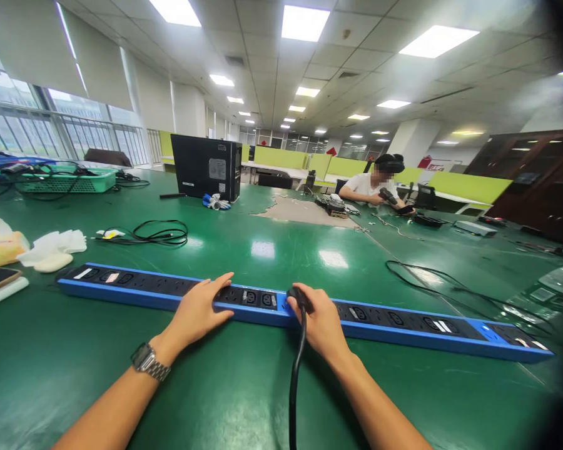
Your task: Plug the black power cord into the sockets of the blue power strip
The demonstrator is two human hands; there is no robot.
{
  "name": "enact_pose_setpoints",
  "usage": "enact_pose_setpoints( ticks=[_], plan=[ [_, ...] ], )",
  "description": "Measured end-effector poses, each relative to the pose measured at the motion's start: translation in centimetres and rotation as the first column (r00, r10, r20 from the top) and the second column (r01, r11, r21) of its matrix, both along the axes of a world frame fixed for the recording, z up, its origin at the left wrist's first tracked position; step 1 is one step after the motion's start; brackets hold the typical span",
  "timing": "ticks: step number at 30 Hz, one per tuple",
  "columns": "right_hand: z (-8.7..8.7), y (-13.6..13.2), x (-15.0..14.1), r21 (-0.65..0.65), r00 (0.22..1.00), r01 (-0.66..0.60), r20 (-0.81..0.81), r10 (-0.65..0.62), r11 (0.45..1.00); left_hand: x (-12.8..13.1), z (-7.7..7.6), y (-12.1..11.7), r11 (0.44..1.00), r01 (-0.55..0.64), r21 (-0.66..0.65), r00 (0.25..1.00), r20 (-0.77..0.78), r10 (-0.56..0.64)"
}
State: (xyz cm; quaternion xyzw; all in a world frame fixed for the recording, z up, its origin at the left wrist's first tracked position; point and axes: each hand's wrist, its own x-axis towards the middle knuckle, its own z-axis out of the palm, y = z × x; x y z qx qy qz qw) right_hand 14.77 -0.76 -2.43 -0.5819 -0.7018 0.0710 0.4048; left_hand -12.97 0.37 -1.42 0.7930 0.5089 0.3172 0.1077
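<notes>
Plug (300, 299) in right hand (323, 320) at power strip (263, 315)

- No text, brand or number can be made out.
- Grey label (217, 169) and small white label (187, 185) borne by black computer tower (194, 159); print too small.
- White stickers (82, 273) set along blue power strip (141, 295); lettering not resolved.
- Red sign (423, 162) noted in background; pale marks cannot be deciphered.

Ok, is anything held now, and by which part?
The right hand holds the plug by its body; the left hand straddles the strip, left of middle.
</notes>
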Motion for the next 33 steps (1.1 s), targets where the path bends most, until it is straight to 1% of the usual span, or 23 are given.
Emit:
enact_pose_setpoints(
  ticks=[3, 5, 7, 9, 11, 13, 15, 17, 19, 21, 22, 24, 25, 27, 29, 31, 33],
  plan=[
    [-0.1, -0.5, -0.1, 0.002, 0.992, -0.089, 0.089, 0.089, 0.996, 0.4, 0.1, 0.0, 0.998, -0.053, -0.017, 0.998, 0.042, 0.054],
    [0.2, -0.6, -0.6, 0.004, 0.982, -0.106, 0.159, 0.104, 0.994, 0.7, 0.1, 0.0, 0.996, -0.084, -0.017, 0.995, 0.057, 0.085],
    [0.4, -0.6, -0.8, 0.004, 0.972, -0.1, 0.216, 0.097, 0.995, 1.1, 0.3, 0.0, 0.997, -0.083, 0.003, 0.994, 0.065, 0.083],
    [0.6, -0.6, -0.9, 0.004, 0.963, -0.105, 0.252, 0.1, 0.995, 2.1, 0.6, 0.0, 0.999, -0.043, 0.016, 0.995, 0.089, 0.042],
    [0.7, -0.8, -0.8, 0.01, 0.956, -0.095, 0.279, 0.088, 0.995, 3.8, 0.9, -0.2, 0.999, 0.031, 0.007, 0.992, 0.123, -0.032],
    [0.6, -1.0, -0.6, 0.024, 0.952, -0.018, 0.307, 0.01, 1.0, 6.4, 1.2, -0.5, 0.994, 0.111, -0.023, 0.985, 0.134, -0.107],
    [0.4, -1.3, -0.5, 0.023, 0.93, 0.062, 0.363, -0.066, 0.998, 9.2, 1.2, -0.6, 0.984, 0.173, -0.047, 0.98, 0.111, -0.167],
    [0.2, -1.4, -0.4, 0.004, 0.897, 0.094, 0.434, -0.086, 0.996, 11.6, 1.1, -0.6, 0.98, 0.195, -0.037, 0.978, 0.085, -0.192],
    [0.0, -1.5, -0.3, -0.017, 0.872, 0.093, 0.484, -0.073, 0.996, 12.8, 1.2, -0.5, 0.983, 0.179, 0.024, 0.978, 0.105, -0.181],
    [-0.2, -1.4, -0.3, -0.026, 0.865, 0.103, 0.496, -0.076, 0.994, 12.2, 1.7, -0.2, 0.986, 0.111, 0.126, 0.972, 0.191, -0.134],
    [-0.2, -1.4, -0.3, -0.033, 0.864, 0.109, 0.497, -0.078, 0.994, 11.3, 2.0, 0.0, 0.982, 0.065, 0.176, 0.964, 0.243, -0.107],
    [-0.1, -1.4, -0.3, -0.051, 0.864, 0.117, 0.498, -0.076, 0.992, 8.5, 2.7, 0.4, 0.972, -0.04, 0.233, 0.944, 0.328, -0.04],
    [-0.1, -1.4, -0.3, -0.058, 0.864, 0.12, 0.498, -0.075, 0.991, 6.8, 3.0, 0.5, 0.97, -0.083, 0.23, 0.94, 0.341, 0.0],
    [0.0, -1.4, -0.4, -0.064, 0.864, 0.124, 0.497, -0.077, 0.99, 3.3, 3.0, 0.7, 0.974, -0.138, 0.181, 0.937, 0.342, 0.069],
    [0.0, -1.4, -0.5, -0.069, 0.865, 0.126, 0.496, -0.075, 0.99, 0.5, 2.4, 0.8, 0.986, -0.135, 0.098, 0.941, 0.324, 0.096],
    [0.1, -1.3, -0.5, -0.075, 0.867, 0.128, 0.492, -0.075, 0.989, -0.9, 1.4, 0.7, 0.993, -0.112, 0.033, 0.953, 0.287, 0.098],
    [0.1, -1.3, -0.5, -0.073, 0.875, 0.127, 0.479, -0.077, 0.989, -1.2, 0.5, 0.7, 0.996, -0.091, 0.011, 0.962, 0.257, 0.086]
  ],
)
